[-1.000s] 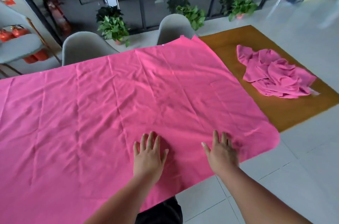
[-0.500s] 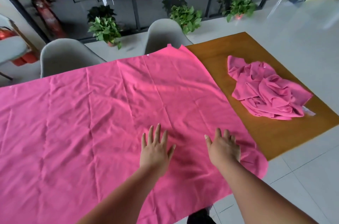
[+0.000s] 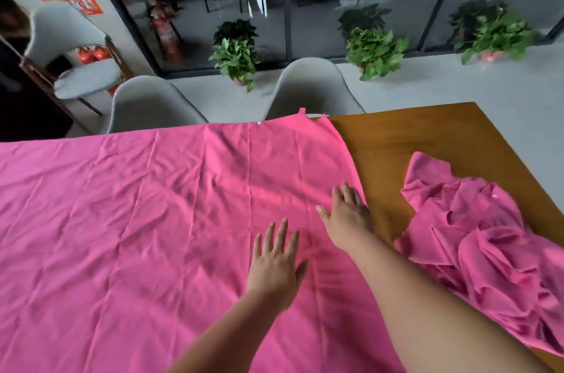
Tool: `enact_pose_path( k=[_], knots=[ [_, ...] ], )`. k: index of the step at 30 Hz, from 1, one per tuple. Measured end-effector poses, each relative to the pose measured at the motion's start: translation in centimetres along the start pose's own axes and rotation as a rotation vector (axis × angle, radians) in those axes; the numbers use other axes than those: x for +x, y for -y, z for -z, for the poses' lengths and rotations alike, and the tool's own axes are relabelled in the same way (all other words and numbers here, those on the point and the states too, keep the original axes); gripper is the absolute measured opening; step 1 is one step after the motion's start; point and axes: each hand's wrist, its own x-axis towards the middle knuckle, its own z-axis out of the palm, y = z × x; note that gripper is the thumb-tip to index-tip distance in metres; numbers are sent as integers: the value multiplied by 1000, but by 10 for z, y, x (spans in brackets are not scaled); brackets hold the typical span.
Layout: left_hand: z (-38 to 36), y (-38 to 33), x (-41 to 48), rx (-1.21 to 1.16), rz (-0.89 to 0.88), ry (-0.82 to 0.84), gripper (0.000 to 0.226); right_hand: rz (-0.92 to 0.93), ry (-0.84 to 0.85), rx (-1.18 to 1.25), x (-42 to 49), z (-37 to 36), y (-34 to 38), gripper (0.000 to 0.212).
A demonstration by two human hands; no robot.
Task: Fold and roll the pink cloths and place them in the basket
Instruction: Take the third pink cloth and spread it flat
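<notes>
**A:** Where's the cloth?

**B:** The spread pink cloth (image 3: 137, 235) covers the counter (image 3: 412, 140); a crumpled cloth (image 3: 488, 244) lies right. My left hand (image 3: 274, 266) and right hand (image 3: 348, 217) press flat, grip open, empty. It looks light and limp; I'd pinch its right-edge corners.

We see the spread cloth (image 3: 137, 235) on the worktop (image 3: 412, 134); the crumpled cloth (image 3: 488, 244) lies to its right. Behind the worktop stand a left chair (image 3: 149, 107) and a right chair (image 3: 314, 88).

Plain hot pink is being shown by the spread cloth (image 3: 137, 220) under the left hand (image 3: 274, 266) and by the crumpled cloth (image 3: 488, 253) right of the right hand (image 3: 348, 215).
</notes>
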Motion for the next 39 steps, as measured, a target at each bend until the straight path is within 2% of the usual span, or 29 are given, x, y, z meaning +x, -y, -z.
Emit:
enact_pose_path(
  k=[6,12,15,18,23,29,32,36,39],
  knots=[
    [5,-40,65,-37,46,-16,76,132,16,87,104,33,-4,80],
    [4,-53,106,-57,97,-13,75,183,100,139,177,38,-1,84],
    [-5,-54,122,-20,108,-20,73,169,150,164,213,36,-9,89],
    [-19,-56,138,58,86,-65,72,116,121,188,238,30,-19,89],
    [-31,-58,146,104,102,-123,78,-35,-70,61,253,39,-27,72],
    [-29,-53,144,107,87,-142,79,-96,-41,-19,262,55,-33,72],
    [-22,-56,136,77,99,-143,77,-30,-129,-45,225,49,-28,69],
    [-25,-61,110,31,97,-147,77,113,36,-53,173,22,-29,75],
    [-30,-59,81,37,31,-147,81,174,6,-111,160,20,-43,74]
  ],
)
